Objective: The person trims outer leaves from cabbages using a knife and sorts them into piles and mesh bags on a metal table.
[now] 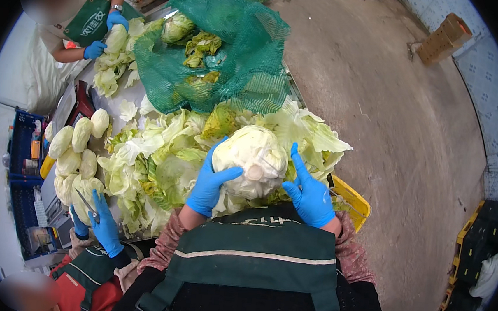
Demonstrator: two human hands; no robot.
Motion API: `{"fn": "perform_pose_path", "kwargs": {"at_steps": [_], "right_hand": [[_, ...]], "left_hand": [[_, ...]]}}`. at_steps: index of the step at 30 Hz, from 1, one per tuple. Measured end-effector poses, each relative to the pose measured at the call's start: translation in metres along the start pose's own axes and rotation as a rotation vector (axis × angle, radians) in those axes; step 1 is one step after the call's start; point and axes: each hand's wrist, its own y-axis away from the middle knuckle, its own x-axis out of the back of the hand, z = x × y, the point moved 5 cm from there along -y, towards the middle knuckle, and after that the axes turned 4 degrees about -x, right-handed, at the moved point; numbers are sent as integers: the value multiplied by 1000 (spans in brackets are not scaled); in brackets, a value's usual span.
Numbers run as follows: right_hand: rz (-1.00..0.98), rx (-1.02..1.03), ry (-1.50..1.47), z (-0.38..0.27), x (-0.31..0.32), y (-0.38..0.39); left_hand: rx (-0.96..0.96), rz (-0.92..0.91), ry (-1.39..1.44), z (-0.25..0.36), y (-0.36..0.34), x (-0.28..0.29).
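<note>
1. While both blue-gloved hands cupped it, the trimmed cabbage head (255,161) sat at the near edge of the worktable (126,94), stem end facing up, over loose outer leaves (161,154).
2. The left hand (210,183) gripped its left flank; the right hand (310,192) lay spread against its right side.
3. It looked dense, fairly heavy and firm, with brittle leaves; holding it at both sides seemed safest.
4. A green mesh sack (233,55) lay behind it.
</note>
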Motion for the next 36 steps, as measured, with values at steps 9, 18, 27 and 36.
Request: {"fn": "perform_pose_path", "kwargs": {"at_steps": [9, 18, 27, 36], "right_hand": [[10, -317, 89, 25, -30, 7], [-24, -305, 63, 28, -40, 7], [-73, -394, 82, 18, -31, 5], [111, -253, 242, 29, -43, -8]], "left_hand": [[134, 249, 297, -55, 12, -18], [161, 290, 137, -54, 12, -22], [231, 292, 136, -59, 11, -19], [270, 314, -8, -60, 14, -23]]}}
